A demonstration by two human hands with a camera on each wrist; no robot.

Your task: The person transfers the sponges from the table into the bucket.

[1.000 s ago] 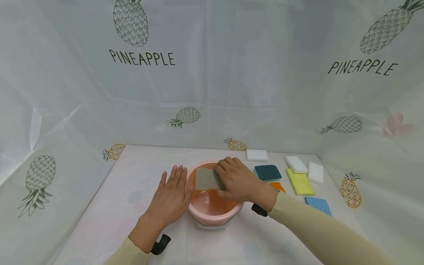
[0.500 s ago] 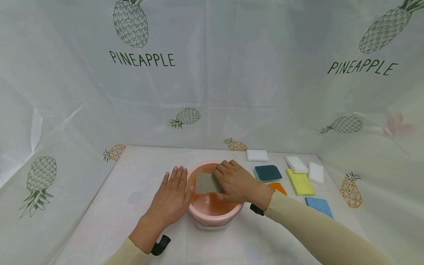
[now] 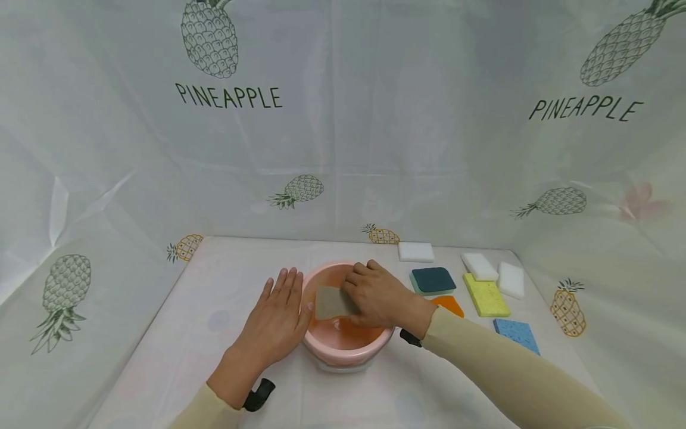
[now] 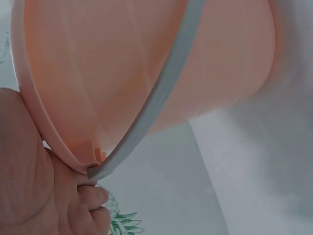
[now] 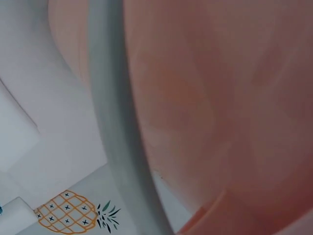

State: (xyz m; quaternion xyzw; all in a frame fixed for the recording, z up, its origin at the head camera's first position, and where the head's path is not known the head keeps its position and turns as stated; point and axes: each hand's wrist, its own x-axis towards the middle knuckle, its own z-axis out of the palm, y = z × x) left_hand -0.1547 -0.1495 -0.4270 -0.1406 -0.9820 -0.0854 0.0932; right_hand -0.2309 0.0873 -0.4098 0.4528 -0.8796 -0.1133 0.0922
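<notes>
A pink bucket [image 3: 348, 356] with a grey handle [image 4: 168, 81] stands on the table. My right hand [image 3: 377, 295] reaches over its right rim and grips a flat grey-brown sponge [image 3: 333, 302] inside the opening. The right wrist view shows only the bucket's outer wall [image 5: 195, 98] and handle, not that hand. With fingers straight, my left hand [image 3: 278, 316] rests against the bucket's left rim. In the left wrist view, the same hand [image 4: 44, 186] touches the rim near the handle's joint.
To the right lie a dark green sponge [image 3: 433, 280], an orange piece [image 3: 449, 305] partly under the right arm, a yellow sponge [image 3: 486, 296] and a blue sponge [image 3: 516, 335]. White sponges [image 3: 415, 251] lie at the back. Pineapple-printed sheeting [image 3: 343, 119] walls the table.
My right hand has drawn the grey-brown sponge a little nearer, down along the bucket's inside. The left hand and the bucket stay in place.
</notes>
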